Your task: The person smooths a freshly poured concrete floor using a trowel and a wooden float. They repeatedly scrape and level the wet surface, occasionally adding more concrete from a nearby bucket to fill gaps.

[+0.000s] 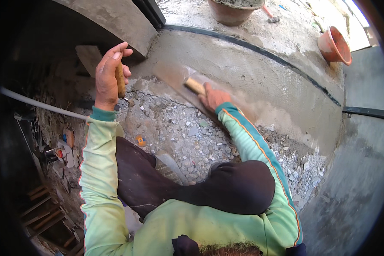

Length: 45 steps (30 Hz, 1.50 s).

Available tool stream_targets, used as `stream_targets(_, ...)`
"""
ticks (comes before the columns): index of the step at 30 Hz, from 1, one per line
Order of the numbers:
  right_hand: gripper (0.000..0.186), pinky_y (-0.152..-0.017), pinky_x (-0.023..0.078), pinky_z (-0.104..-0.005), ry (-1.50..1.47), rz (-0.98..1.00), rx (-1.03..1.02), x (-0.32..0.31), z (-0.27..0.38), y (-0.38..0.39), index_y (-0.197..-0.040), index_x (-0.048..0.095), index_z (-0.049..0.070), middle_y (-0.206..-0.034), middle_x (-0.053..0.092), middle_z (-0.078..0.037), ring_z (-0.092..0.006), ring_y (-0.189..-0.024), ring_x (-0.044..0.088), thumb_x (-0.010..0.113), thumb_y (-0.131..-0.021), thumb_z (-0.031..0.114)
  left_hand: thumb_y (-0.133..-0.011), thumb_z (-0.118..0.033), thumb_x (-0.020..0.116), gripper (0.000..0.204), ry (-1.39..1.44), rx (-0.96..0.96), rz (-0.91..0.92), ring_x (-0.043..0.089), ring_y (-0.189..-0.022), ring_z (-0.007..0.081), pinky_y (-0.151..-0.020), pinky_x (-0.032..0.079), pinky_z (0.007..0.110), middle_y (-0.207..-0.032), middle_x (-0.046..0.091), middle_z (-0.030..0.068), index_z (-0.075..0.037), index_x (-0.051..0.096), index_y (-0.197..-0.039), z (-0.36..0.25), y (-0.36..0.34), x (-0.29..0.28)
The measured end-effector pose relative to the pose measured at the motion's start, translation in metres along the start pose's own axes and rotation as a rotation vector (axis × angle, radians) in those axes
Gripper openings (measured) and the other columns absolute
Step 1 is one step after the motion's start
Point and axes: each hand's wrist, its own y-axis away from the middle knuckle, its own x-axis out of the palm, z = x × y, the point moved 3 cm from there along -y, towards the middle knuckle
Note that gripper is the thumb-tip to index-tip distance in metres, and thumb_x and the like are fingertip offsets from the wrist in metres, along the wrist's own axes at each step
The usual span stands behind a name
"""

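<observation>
Float (pixel 193 85) beneath gripping right hand (pixel 215 98), against grey mortar (pixel 260 70); left hand (pixel 108 80) loosely holding wooden-handled tool (pixel 121 82).

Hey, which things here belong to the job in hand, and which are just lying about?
Seemingly in the job:
- plastering float, in the right hand
- wooden-handled tool, in the left hand
- grey mortar bed
- bucket of grey mix

Apparently just lying about:
- orange bucket, far right
- small orange object
- grey hose or pipe
- broken rubble
</observation>
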Motion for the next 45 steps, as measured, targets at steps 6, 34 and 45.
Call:
stream_targets(6, 0.064, -0.082, 0.056, -0.0532, -0.048, -0.076, 0.174, -0.021, -0.098, 0.075, -0.148, 0.044, 0.013, -0.104, 0.073, -0.023, -0.0419, -0.095, 0.071, 0.055, -0.098, 0.052, -0.1, -0.034, 0.048, 0.053, -0.117, -0.01, -0.033, 0.058, -0.073, 0.0074, -0.059, 0.046, 0.022, -0.127, 0.065, 0.012, -0.001, 0.058, -0.139, 0.004, 0.012, -0.016)
stream_targets(34, 0.049, -0.075, 0.056, -0.0537, -0.052, 0.033, -0.005, 0.0, 0.008, 0.013, -0.127, 0.052, 0.009, -0.089, 0.073, -0.021, -0.0412, -0.084, 0.072, 0.059, -0.097, 0.047, -0.097, -0.038, 0.048, 0.059, -0.082, -0.007, -0.069, 0.059, -0.072, 0.0085, -0.06, 0.047, 0.022, -0.129, 0.064, 0.0129, 0.0, 0.056, -0.141, -0.004, 0.01, -0.047)
stream_targets(45, 0.048, -0.072, 0.056, -0.055, -0.124, 0.003, 0.132, 0.005, 0.023, -0.006, -0.123, 0.05, 0.008, -0.091, 0.074, -0.023, -0.0414, -0.082, 0.073, 0.059, -0.096, 0.046, -0.097, -0.038, 0.048, 0.058, -0.138, -0.001, -0.18, 0.059, -0.071, 0.0094, -0.061, 0.047, 0.023, -0.126, 0.065, 0.0139, 0.0, 0.056, -0.14, -0.004, 0.018, -0.079)
